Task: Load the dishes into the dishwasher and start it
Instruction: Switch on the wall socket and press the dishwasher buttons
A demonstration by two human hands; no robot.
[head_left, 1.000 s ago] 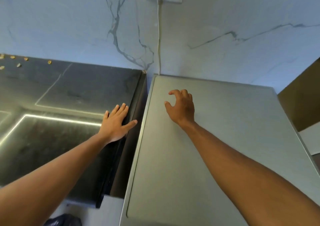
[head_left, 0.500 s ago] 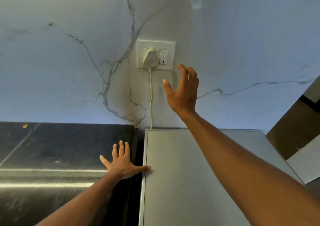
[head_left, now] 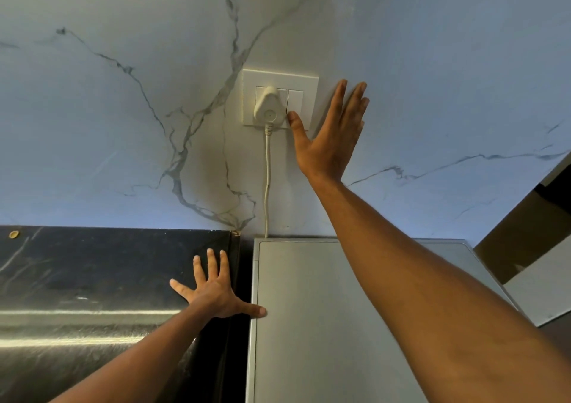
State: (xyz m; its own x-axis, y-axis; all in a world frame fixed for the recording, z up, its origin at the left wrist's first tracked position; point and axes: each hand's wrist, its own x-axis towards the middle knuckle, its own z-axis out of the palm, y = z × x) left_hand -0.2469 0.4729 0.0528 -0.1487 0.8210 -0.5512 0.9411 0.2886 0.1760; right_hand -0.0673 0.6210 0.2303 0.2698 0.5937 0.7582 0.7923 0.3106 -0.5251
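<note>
Centre frame, the flat right hand [head_left: 332, 137] thumbs the switch [head_left: 296, 100], probably stiff and wanting a firm low press; the left hand [head_left: 216, 291] lies spread on the table [head_left: 92, 263].

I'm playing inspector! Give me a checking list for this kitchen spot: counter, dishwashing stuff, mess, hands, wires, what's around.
Surface: dark glossy counter; beside it a grey appliance top, likely the dishwasher.
Job's things: no dishes seen; wall switch on the socket plate.
Clutter: one small yellowish bit at the counter's back edge.
Hands: left hand flat on the counter, thumb reaching the grey top; right hand open against the wall, thumb tip at the switch.
Cables: white plug in the socket, cord running down behind the appliance.
Surroundings: veined marble wall; brown panel at right.
</note>
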